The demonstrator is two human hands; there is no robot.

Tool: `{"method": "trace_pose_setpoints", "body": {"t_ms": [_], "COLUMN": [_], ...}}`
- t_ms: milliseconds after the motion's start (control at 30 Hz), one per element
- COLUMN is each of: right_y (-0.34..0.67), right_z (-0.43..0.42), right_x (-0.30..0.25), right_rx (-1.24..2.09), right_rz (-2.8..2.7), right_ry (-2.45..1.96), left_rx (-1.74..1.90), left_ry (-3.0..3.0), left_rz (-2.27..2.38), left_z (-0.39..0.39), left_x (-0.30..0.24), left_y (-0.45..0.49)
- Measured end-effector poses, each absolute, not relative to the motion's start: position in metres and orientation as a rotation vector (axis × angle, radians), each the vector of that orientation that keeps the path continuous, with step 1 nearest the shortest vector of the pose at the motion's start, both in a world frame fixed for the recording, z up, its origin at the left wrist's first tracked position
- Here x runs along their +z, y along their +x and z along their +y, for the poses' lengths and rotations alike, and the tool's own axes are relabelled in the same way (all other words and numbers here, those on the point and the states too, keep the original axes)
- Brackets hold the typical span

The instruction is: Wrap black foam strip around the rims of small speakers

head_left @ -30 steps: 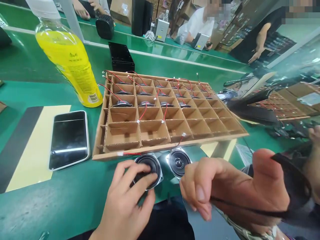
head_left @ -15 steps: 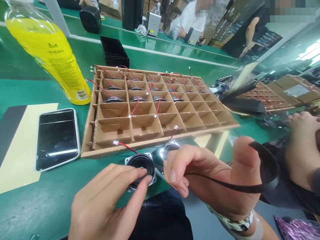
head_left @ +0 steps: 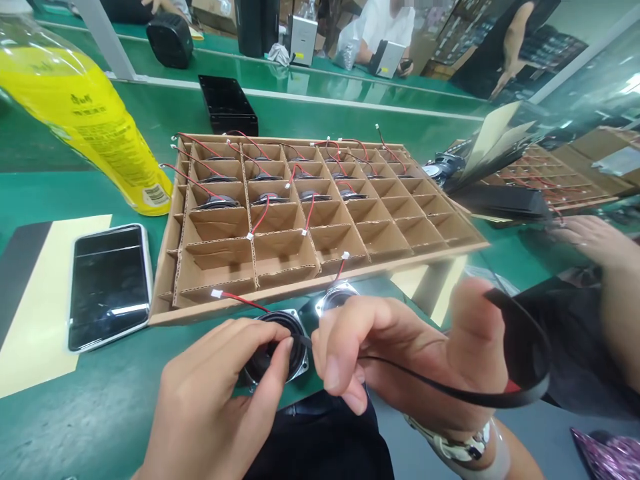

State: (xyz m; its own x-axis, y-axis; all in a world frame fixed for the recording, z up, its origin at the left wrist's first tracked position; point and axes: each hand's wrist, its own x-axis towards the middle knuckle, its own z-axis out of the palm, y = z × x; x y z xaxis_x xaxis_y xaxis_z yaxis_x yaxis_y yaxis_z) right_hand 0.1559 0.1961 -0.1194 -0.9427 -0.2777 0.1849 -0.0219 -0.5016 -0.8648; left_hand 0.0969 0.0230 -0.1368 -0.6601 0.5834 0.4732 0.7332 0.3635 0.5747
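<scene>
Where the green counter (head_left: 90, 413) meets its near edge, the left hand (head_left: 215, 407) rests fingers-down on a small speaker (head_left: 277, 347), a round black cone in a square metal frame with a thin red lead running off to a white plug. Its fingertips pinch the end of a flat, glossy black strip (head_left: 450, 390) against the speaker's rim. The right hand (head_left: 405, 360) is closed around the same strip, thumb up, and the strip curls in a loop behind the thumb. A second speaker (head_left: 336, 297) sits just beside the first, partly hidden by the right hand's knuckles.

Just beyond both lies a shallow corrugated cardboard tray (head_left: 165, 267) split by cardboard dividers into square cells; the far rows hold more speakers with red wires, the near rows stand bare. To its left lie a dark-screened phone (head_left: 109, 285) in a pale case and, farther back, a clear plastic bottle (head_left: 85, 120) of yellow drink. A black box (head_left: 227, 107) stands behind the tray.

The counter is smooth and matte green with a pale stripe across it. At the right another person's hand (head_left: 590, 240) rests near a second tray (head_left: 550, 180). Further benches and seated people fill the background.
</scene>
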Motion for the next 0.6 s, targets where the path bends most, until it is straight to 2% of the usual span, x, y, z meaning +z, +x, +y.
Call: {"method": "trace_pose_setpoints", "body": {"t_ms": [100, 233, 400, 500, 600], "right_y": [0.154, 0.154, 0.155, 0.155, 0.156], "right_z": [0.196, 0.202, 0.215, 0.219, 0.225], "right_x": [-0.124, -0.13, -0.131, -0.123, -0.108], "right_rx": [-2.619, -2.679, -2.627, -2.638, -2.606], "right_rz": [1.446, 1.659, 1.866, 1.712, 1.69], "right_ry": [-0.503, -0.528, -0.138, -0.059, -0.099], "left_rx": [-1.192, -1.235, -1.276, -1.346, -1.633], "left_ry": [-1.226, -1.124, -1.028, -0.837, -0.338], "left_rz": [-2.481, -2.464, -2.58, -2.712, -2.765], "left_z": [0.019, 0.015, 0.006, -0.007, -0.016], "left_x": [-0.148, -0.16, -0.165, -0.169, -0.174], "left_y": [0.095, 0.097, 0.098, 0.104, 0.118]}}
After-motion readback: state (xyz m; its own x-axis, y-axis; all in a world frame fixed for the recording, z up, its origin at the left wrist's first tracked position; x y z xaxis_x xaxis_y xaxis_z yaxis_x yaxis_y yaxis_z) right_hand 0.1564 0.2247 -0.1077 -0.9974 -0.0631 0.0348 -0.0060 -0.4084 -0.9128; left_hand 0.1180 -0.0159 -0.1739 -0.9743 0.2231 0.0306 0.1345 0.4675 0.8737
